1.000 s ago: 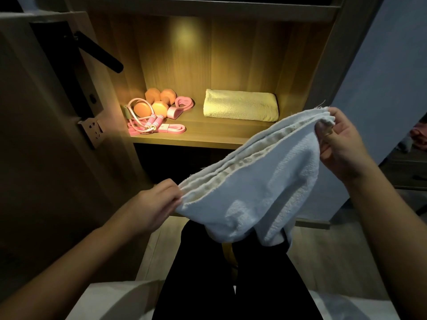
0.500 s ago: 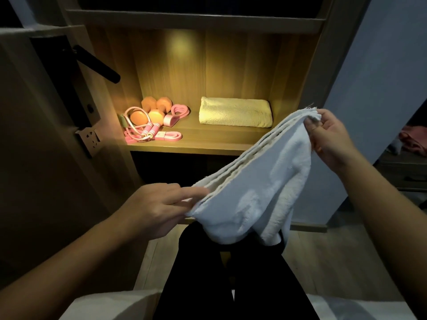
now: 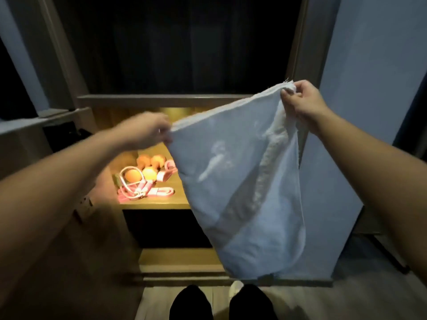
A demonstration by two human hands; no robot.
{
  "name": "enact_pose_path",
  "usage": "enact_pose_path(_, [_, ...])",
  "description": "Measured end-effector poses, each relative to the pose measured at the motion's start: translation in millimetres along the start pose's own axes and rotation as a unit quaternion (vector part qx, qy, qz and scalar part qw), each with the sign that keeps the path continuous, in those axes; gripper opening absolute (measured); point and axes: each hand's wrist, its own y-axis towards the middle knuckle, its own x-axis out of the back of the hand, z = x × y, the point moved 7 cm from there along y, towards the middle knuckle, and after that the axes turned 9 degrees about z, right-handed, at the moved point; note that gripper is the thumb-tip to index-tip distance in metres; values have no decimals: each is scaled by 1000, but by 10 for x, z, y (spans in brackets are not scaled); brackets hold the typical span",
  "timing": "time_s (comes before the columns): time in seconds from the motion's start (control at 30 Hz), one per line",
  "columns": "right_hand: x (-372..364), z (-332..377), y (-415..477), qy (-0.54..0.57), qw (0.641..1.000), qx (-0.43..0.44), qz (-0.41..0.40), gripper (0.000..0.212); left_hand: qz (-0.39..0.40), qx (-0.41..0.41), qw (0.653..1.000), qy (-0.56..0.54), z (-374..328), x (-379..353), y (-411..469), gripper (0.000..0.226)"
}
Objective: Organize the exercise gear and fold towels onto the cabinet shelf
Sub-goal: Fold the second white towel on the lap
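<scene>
A white towel (image 3: 242,181) hangs in front of me, folded over and stretched by its top edge. My left hand (image 3: 147,130) pinches the left top corner. Higher up, my right hand (image 3: 300,100) grips the right top corner. On the lit cabinet shelf (image 3: 152,205) behind it lie orange dumbbells (image 3: 147,167) and a pink jump rope (image 3: 141,191) with pink bands beside them. The towel hides the right part of the shelf.
An open cabinet door (image 3: 41,181) stands at the left, under my left arm. A dark upper compartment (image 3: 184,47) is above the shelf. A pale wall panel (image 3: 369,88) is at the right. My feet (image 3: 221,303) are on the wooden floor below.
Both hands have risen and the towel now hangs down lengthwise in front of the shelf. The view has tilted, and the yellow folded towel on the shelf is now hidden behind the white one.
</scene>
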Motion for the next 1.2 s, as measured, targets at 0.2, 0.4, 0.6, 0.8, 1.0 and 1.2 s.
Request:
enact_pose_path(0.2, [-12,-274,142,-263,960,-55,75,32,42,39,995,85,-96,32,207,16])
enact_pose_path(0.4, [140,-122,153,-106,992,21,-66,24,-171,75,977,102,45,518,293,14])
enact_pose_path(0.6, [-191,-543,-67,-198,979,-47,27,32,-88,52,986,130,96,256,245,15])
enact_pose_path(0.8, [-472,-710,-289,-216,972,-33,80,25,29,34,985,169,152,-373,-31,14])
enact_pose_path(1.0, [-405,-745,-281,-124,990,-60,33,17,-44,43,997,41,342,-311,107,8])
enact_pose_path(1.2, [-375,-602,-262,-44,999,-16,26,17,28,72,989,-122,477,-532,44,33])
